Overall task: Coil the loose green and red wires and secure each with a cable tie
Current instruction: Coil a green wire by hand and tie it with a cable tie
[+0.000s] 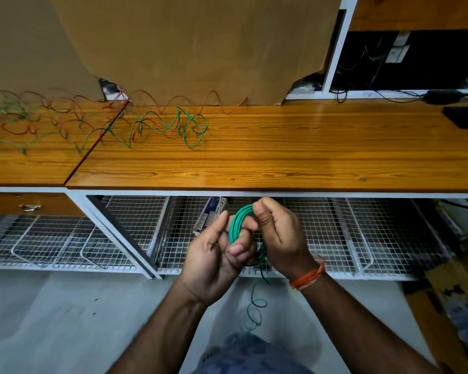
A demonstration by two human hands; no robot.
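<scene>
A small coil of green wire (237,223) sits between my two hands, held below the front edge of the wooden table (281,157). My left hand (216,255) grips the coil's lower left side with thumb and curled fingers. My right hand (278,233) pinches the coil's top right. A loose green tail (256,306) hangs curling down from the coil toward the floor. On the table's far left lie tangled loose green wires (192,128) and red wires (173,102). No cable tie is visible.
A brown cardboard sheet (200,44) leans behind the table. Wire mesh shelves (362,233) run under the table, with a small box (210,215) on one. A black device (464,117) and cables lie at the far right.
</scene>
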